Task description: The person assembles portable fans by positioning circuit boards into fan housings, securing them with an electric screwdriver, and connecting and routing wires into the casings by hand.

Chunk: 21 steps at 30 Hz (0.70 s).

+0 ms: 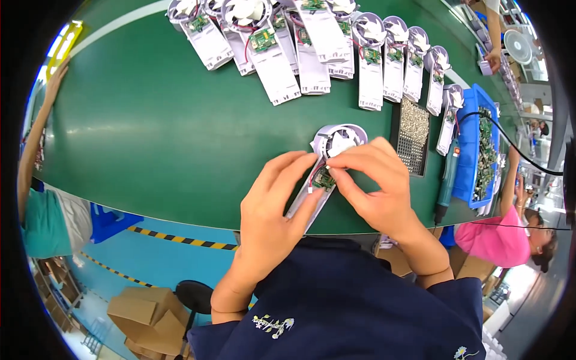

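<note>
In front of me lies a white handheld fan half-shell, its round head with white blades pointing away from me. A small green circuit board sits in its handle, with red and dark wires beside it. My left hand grips the shell from the left, thumb along the handle and fingertips by the fan head. A white plug shows near that thumb. Over the board, my right hand pinches thumb and forefinger together at a tiny whitish piece on the wires, mostly covered by the fingertips.
Several similar fan shells lie along the far side. A black tray of small screws, a teal electric screwdriver and a blue bin of circuit boards stand right. A black cable crosses there. Co-workers sit at both sides.
</note>
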### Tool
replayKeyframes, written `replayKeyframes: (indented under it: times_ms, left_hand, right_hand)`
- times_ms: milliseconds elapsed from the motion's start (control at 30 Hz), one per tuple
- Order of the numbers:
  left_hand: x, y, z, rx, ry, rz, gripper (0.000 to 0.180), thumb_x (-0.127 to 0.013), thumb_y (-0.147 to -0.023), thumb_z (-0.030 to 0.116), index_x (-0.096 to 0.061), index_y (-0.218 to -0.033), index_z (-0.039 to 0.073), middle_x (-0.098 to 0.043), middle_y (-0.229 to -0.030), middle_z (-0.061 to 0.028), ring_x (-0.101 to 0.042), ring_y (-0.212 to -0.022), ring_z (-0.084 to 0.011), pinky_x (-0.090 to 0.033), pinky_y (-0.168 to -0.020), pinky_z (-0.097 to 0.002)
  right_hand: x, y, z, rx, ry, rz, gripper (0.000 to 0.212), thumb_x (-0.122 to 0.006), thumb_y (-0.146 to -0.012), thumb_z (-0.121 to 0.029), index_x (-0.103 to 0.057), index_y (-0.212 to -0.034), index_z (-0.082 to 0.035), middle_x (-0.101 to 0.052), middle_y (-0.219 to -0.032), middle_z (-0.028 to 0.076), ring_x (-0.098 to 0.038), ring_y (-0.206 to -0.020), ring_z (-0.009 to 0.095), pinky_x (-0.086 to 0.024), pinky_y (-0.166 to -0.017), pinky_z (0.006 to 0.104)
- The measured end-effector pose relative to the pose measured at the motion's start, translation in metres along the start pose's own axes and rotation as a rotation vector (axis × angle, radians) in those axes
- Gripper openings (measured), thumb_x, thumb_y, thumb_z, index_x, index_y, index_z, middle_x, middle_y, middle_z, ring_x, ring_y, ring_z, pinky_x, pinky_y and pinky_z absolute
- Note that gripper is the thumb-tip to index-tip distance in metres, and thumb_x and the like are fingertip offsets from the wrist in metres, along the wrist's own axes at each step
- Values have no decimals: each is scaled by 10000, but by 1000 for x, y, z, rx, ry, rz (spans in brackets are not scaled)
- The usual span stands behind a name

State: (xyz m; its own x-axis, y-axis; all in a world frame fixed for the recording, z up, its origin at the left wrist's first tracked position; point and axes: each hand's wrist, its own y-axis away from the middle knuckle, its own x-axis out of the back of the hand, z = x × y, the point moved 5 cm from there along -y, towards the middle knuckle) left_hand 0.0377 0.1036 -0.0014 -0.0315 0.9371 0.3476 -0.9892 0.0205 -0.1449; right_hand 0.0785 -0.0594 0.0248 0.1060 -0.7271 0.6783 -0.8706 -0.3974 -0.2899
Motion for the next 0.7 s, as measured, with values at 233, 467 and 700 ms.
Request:
replayKeyframes:
  times_ms: [233, 467, 700]
  left_hand:
    - [-13, -1, -27, 123, 315, 38, 218, -713, -843, -28, -669, -1054, 7, -668, -1131, -130, -705, -802, -217, -570, -679, -305]
    - [-11, -2, -21, -22, 251, 91, 200, -743, -797, -55, -715, -991, -18, -647, -1159, -140, -667, -919, -195, -583, -711, -287]
    - [-14, -10, -28, 54, 334, 32, 92, -733, -819, -21, -710, -908, -28, -641, -1189, -132, -658, -913, -176, -555, -711, -283]
  right_hand:
    - [0, -8, -2, 50, 208, -147, 225, -797, -734, -64, -731, -928, -158, -675, -894, -45, -570, -891, 186, -326, -870, 365]
    - [-1, -12, -9, 138, 320, -224, 248, -813, -711, -72, -733, -931, -156, -670, -904, -43, -568, -889, 197, -339, -883, 370]
    - [-1, -15, -7, 220, 352, -223, 268, -819, -668, -71, -729, -913, -136, -663, -896, -35, -567, -882, 205, -362, -863, 377]
